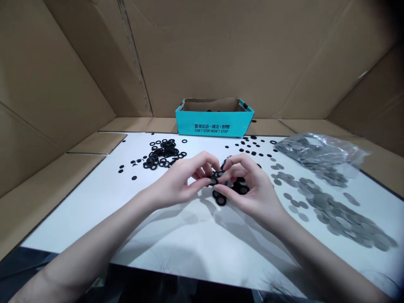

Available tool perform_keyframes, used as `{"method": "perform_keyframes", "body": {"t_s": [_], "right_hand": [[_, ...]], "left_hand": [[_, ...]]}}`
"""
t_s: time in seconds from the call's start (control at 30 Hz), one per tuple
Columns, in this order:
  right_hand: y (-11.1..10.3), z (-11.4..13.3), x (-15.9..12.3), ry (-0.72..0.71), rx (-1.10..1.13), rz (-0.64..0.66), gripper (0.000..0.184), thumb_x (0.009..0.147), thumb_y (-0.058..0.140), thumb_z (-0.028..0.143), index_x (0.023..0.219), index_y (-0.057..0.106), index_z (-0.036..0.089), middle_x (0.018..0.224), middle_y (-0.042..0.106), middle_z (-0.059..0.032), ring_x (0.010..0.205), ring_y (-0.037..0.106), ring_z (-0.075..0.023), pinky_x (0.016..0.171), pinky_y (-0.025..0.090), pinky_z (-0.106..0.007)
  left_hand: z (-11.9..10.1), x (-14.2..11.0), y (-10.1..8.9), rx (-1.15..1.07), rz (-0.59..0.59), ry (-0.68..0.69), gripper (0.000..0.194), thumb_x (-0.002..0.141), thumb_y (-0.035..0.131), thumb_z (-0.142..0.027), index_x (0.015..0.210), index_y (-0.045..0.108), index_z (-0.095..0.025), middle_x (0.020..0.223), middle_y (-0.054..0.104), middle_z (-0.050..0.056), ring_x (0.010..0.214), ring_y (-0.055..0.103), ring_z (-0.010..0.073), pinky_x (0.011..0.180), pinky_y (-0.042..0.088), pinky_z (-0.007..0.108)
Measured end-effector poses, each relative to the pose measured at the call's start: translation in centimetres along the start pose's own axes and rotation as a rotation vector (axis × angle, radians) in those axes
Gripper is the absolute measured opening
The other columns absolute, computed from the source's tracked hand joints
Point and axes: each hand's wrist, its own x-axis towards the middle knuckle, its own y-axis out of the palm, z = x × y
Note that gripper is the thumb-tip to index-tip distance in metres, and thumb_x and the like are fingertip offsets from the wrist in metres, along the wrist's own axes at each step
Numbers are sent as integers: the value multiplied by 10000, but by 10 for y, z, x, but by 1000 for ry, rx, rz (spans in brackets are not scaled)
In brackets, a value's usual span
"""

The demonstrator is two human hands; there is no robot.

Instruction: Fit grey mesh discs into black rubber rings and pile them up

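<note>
- My left hand pinches a black rubber ring between thumb and fingertips, in front of the teal cardboard box.
- My right hand curls half closed just right of the ring; I cannot tell whether it grips anything.

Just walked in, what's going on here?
A person's left hand and right hand pinch a flat black rubber ring between their fingertips, above more such rings. Another black ring heap lies on the white board, grey metal discs spread rightward beside a clear plastic bag, and a teal cardboard box stands behind.
</note>
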Motion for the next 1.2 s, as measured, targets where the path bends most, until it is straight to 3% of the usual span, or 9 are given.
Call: {"method": "perform_keyframes", "body": {"t_s": [0.17,0.5,0.77,0.97,1.2], "right_hand": [[-1,-2,1,-1,-59,-3,320,781,748,171,989,525,269,759,783,40,729,730,-182,710,472,-318],[2,-1,3,100,63,31,260,792,745,207,943,539,259,579,646,76,568,615,-148,617,450,-303],[6,-1,-1,145,311,-31,335,770,780,236,916,481,276,605,592,95,604,576,-130,608,484,-276],[4,-1,-1,126,113,82,273,786,738,188,944,526,258,665,709,53,663,692,-168,673,489,-311],[2,-4,0,84,-33,29,261,803,745,223,958,537,260,797,802,2,744,737,-204,653,448,-321]], "left_hand": [[1,-1,0,-52,17,-7,212,944,557,-106,1126,532,-212,959,630,-1,779,641,94,731,568,233],[1,-1,12,-125,-33,-72,181,961,508,-107,1092,514,-233,989,613,17,826,642,114,718,557,248],[-7,0,3,-226,20,-144,128,944,567,-126,982,481,-212,958,538,-3,733,661,89,634,562,219],[-5,-1,0,-109,87,-162,226,900,567,-82,1073,525,-222,944,614,-6,751,658,96,661,550,223],[-1,0,5,-79,20,-88,226,861,600,-95,1045,541,-211,886,628,-13,746,621,98,689,525,226]]}}
